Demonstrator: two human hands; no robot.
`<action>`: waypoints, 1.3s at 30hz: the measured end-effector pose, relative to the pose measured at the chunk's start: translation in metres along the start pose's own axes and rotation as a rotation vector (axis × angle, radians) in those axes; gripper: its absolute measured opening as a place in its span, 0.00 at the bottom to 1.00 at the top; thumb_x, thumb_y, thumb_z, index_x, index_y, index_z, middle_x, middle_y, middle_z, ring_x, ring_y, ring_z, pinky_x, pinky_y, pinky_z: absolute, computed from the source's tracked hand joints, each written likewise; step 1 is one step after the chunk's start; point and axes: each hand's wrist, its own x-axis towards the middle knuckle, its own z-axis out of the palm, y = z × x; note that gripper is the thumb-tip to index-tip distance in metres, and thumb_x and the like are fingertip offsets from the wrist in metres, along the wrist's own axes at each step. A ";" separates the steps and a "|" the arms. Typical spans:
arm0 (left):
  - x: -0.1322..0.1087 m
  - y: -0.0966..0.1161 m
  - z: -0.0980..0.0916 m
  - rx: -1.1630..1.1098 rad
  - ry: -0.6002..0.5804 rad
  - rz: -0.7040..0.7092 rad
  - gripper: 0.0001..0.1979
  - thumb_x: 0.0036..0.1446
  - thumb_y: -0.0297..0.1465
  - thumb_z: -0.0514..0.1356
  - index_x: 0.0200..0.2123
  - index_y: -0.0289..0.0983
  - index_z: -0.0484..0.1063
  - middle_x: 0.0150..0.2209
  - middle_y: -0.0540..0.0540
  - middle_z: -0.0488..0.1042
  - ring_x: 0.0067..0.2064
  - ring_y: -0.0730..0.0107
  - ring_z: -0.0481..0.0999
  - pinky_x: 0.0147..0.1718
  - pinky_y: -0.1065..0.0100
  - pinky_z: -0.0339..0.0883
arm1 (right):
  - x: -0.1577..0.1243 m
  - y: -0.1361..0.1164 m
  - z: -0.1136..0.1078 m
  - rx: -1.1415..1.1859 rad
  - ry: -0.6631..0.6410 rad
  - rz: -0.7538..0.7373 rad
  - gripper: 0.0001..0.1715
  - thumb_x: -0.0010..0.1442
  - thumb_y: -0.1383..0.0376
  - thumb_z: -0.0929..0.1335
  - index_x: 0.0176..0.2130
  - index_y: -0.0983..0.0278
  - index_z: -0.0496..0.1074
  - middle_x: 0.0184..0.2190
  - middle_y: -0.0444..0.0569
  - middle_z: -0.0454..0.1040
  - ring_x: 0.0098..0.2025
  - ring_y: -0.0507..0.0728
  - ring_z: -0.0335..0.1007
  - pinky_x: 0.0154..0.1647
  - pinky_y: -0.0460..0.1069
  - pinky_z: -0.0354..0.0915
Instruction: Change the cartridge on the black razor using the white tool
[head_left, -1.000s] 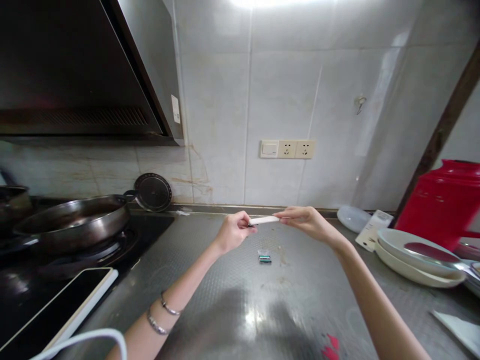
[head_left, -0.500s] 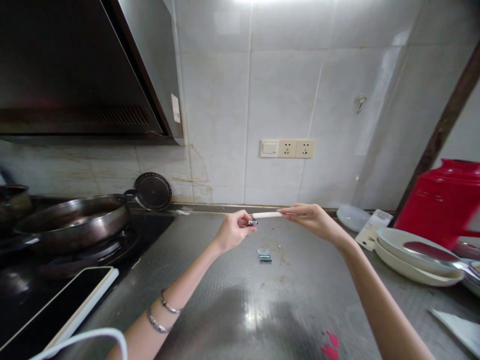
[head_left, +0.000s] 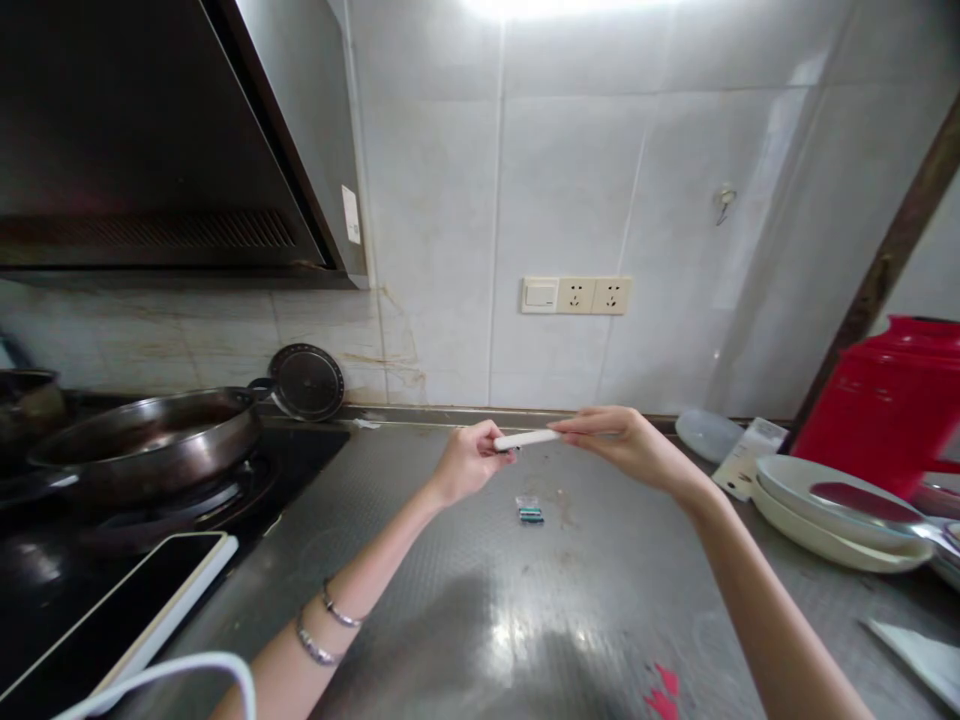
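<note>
Near the frame's centre, the white stick [head_left: 527, 439] has been shifted left above the desk [head_left: 450, 570], its right end pinched by the right hand [head_left: 619, 440]. The dark piece [head_left: 517, 450], pinched by the left hand [head_left: 469, 462], is now mostly covered; stick and piece are brought close, though whether they are joined cannot be told.
</note>
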 end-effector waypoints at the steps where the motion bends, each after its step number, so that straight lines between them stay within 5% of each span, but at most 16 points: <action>1: 0.000 0.000 0.000 0.004 0.003 0.001 0.09 0.43 0.27 0.64 0.24 0.35 0.64 0.24 0.51 0.73 0.26 0.74 0.72 0.26 0.74 0.63 | 0.000 0.000 0.000 0.001 -0.001 -0.004 0.19 0.57 0.55 0.64 0.42 0.61 0.77 0.36 0.50 0.77 0.35 0.57 0.72 0.36 0.48 0.65; 6: 0.000 0.000 0.000 -0.020 0.006 0.008 0.10 0.41 0.27 0.64 0.24 0.35 0.64 0.27 0.50 0.75 0.29 0.72 0.74 0.28 0.73 0.65 | -0.001 -0.001 -0.001 -0.009 0.058 0.039 0.20 0.57 0.54 0.65 0.42 0.62 0.77 0.37 0.52 0.77 0.38 0.59 0.72 0.38 0.49 0.65; 11: -0.001 0.006 0.000 0.041 0.012 0.008 0.08 0.43 0.26 0.63 0.24 0.35 0.65 0.23 0.52 0.73 0.25 0.75 0.72 0.25 0.75 0.62 | 0.000 -0.009 -0.002 0.032 -0.031 0.007 0.20 0.57 0.54 0.65 0.44 0.61 0.76 0.36 0.50 0.77 0.36 0.57 0.72 0.36 0.48 0.65; 39: 0.000 0.003 -0.001 -0.030 0.014 -0.013 0.10 0.42 0.26 0.64 0.26 0.34 0.64 0.28 0.46 0.76 0.30 0.70 0.76 0.29 0.72 0.66 | -0.003 0.013 -0.005 0.076 0.015 0.088 0.20 0.55 0.54 0.66 0.42 0.63 0.77 0.40 0.52 0.77 0.41 0.61 0.72 0.41 0.51 0.66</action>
